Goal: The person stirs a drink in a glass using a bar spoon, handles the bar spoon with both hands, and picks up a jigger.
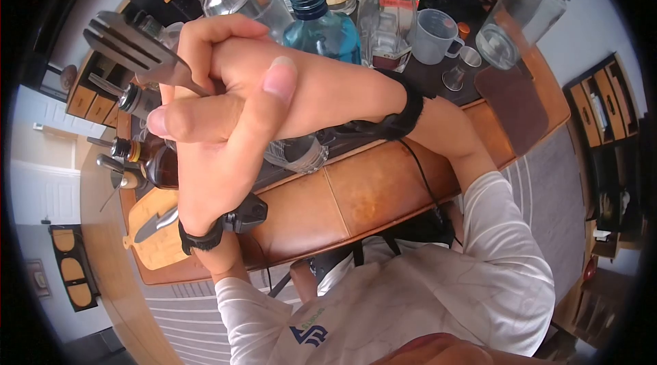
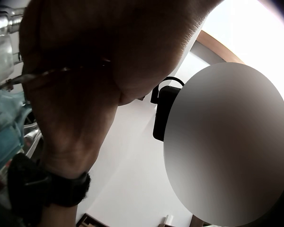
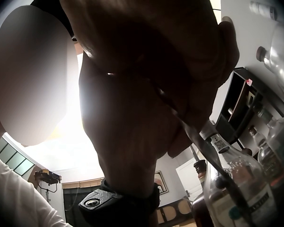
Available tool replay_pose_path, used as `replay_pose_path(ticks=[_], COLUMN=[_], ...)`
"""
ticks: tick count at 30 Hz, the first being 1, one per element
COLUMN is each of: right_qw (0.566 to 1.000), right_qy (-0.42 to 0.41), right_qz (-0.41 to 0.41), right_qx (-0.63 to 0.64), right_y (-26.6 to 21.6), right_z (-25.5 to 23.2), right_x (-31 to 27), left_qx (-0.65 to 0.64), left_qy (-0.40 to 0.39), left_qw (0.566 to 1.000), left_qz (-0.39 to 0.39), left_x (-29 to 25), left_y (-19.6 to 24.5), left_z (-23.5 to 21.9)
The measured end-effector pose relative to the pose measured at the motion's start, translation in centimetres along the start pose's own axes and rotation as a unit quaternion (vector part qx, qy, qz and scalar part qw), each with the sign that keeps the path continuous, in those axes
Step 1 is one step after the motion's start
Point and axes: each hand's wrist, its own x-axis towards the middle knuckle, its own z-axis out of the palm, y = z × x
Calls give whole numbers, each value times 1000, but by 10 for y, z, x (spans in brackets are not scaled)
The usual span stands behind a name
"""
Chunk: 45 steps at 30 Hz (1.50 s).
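In the head view both hands are clasped close to the camera with their thumbs crossed. Between them they grip a metal fork-ended bar spoon [image 1: 140,50], its tines pointing to the upper left. My right hand [image 1: 321,81] reaches in from the right, fingers bent over the top of the clasp. From below comes my left hand [image 1: 219,166], its fingers mostly hidden. The right wrist view shows the twisted stem [image 3: 203,146] running out of the hands toward the lower right. Beneath the hands stand a clear glass [image 1: 298,156] and a blue bottle [image 1: 321,40] with a pourer.
Several bottles line the back of the table. A plastic measuring cup [image 1: 434,36], a jigger [image 1: 462,70] and a large glass jar [image 1: 520,16] stand right. On the left are a dark brown bottle [image 1: 161,166] and a wooden board [image 1: 154,255] with a knife [image 1: 156,226].
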Motion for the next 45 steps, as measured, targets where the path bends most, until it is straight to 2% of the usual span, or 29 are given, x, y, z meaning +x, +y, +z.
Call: replay_pose_path(ticks=[2, 4, 5, 12, 14, 16, 20, 23, 29, 31, 34, 38, 41, 43, 45], right_qw=[999, 1000, 1000, 1000, 995, 995, 993, 991, 998, 999, 999, 999, 999, 999, 998], right_qy=[11, 5, 0, 3, -16, -9, -12, -18, 10, 17, 25, 28, 31, 33, 35], right_qz=[-33, -6, 22, 23, 103, 98, 114, 135, 65, 49, 30, 12, -1, -10, -19], right_qx=[-17, -14, -12, -8, -4, 5, 22, 0, 21, 13, 2, -16, -30, -40, -50], right_y=[4, 0, -2, -3, -11, -11, -14, -12, -5, -5, -4, -4, -3, -3, -3], right_z=[0, -1, -1, -3, -5, -3, -5, -4, 4, 5, 7, 9, 10, 11, 12], right_x=[1, 0, 0, 0, -2, -1, -1, -1, -2, -6, -9, -10, -10, -10, -11], left_qx=[-18, -194, -194, -168, -153, -51, -59, -99, -151, -132, -119, -133, -116, 13, -2], left_qy=[4, 0, 2, 8, 3, 38, 43, 23, -1, 3, -1, -25, -30, -19, -13], left_qw=[1000, 981, 981, 986, 988, 998, 997, 995, 988, 990, 990, 989, 992, 999, 999], left_qz=[-2, 21, 21, 15, 8, 9, -9, 13, 22, -53, -74, -61, -33, -35, -47], left_x=[-1, -2, -3, -5, -4, -4, -6, -7, -7, -6, -6, -9, -8, -9, -9], left_y=[5, 15, 13, 15, 13, 7, 11, 11, 13, 18, 23, 19, 13, 2, 2], left_z=[2, 2, 3, 3, 2, 5, 5, 4, 4, 4, 1, -7, -6, -3, -1])
